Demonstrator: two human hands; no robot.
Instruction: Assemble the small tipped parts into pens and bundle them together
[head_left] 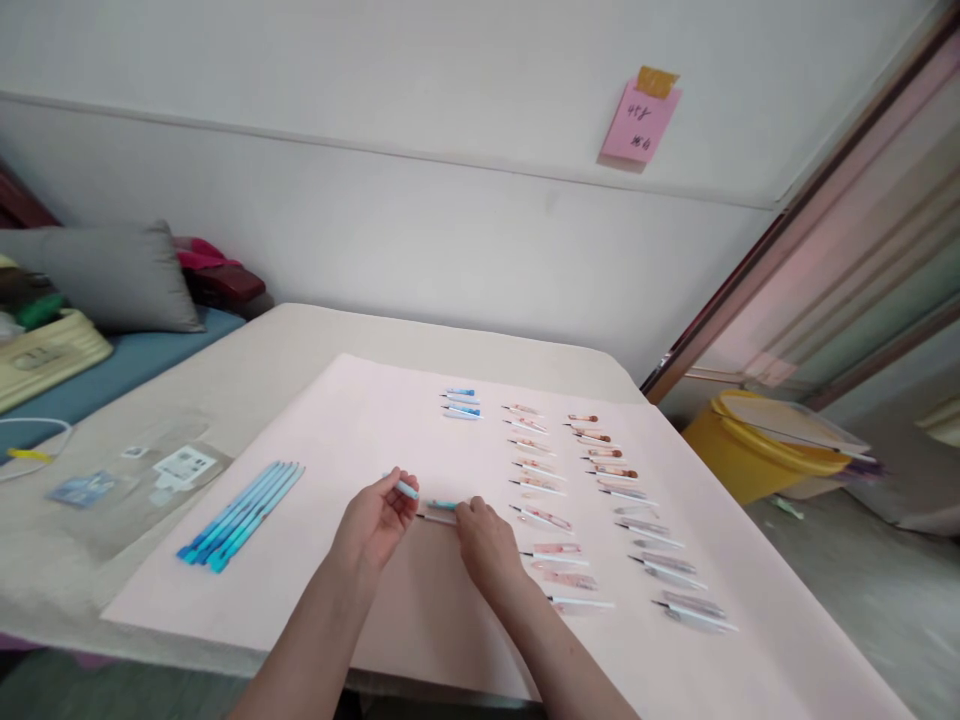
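1. So the left hand [375, 520] has its fingers curled in, pinching a small light-blue piece [407, 489]. One end of it pokes out past the fingertips, pointing toward the other hand.
2. The right hand [487, 545] is palm down on the pink sheet [367, 410], fingers bent and close together. A turquoise piece [442, 504] and a slim white stick [435, 518] with a dark tip run up to those fingertips, turquoise one on the far side. Their right ends are hidden, so I can't tell if the fingers grip them or just rest there.
3. Both hands are over the middle of the table [375, 325], a bit closer to its near edge. They're apart, just a narrow gap between them.
4. Toward the table's left edge there's a row of blue pens [244, 520] lying side by side, well away from either hand. Past them, near that edge, sits a clear bag [214, 460].
5. Over toward the right edge: pink pen parts [551, 518] in one column, brown-and-dark ones [600, 437] in the next.
6. Small blue parts [461, 411] lie nearer the far edge.
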